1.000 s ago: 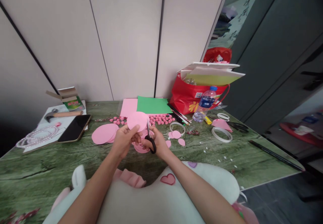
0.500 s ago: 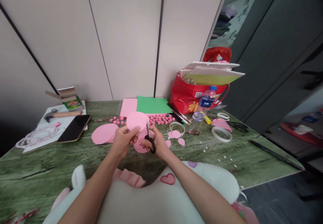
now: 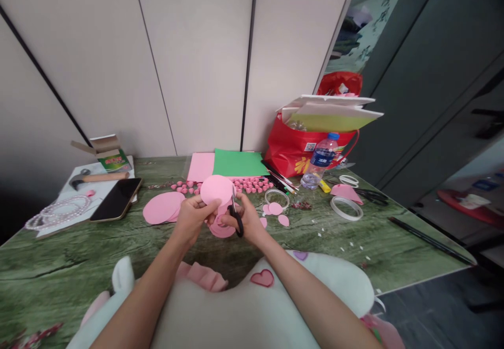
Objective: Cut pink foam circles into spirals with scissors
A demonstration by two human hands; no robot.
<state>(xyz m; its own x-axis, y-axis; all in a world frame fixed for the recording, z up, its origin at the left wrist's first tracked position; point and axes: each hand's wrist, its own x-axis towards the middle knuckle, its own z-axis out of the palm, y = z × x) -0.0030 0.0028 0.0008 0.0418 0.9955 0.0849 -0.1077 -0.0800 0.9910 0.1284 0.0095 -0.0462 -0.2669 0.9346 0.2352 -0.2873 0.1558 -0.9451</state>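
Observation:
My left hand pinches a round piece of pink paper by its lower edge, holding it up over the table. Black-handled scissors are in my right hand, their blades pointing up along the paper's right edge. Whether the blades are fully closed is too small to tell. Below both hands, more pink paper discs lie on the table, partly covered by my fingers. To the left rests another small pile of pink paper circles. Small pink paper cutouts lie right of my right hand.
Behind the hands lie pink heart-shaped beads and a green sheet. A red bag and a water bottle stand at the back right. Tape rolls lie at right; a phone and hammer at left.
The pink paper disc has shifted slightly right and turned a little in my left hand. The scissors have stayed at its right edge, tilted slightly differently.

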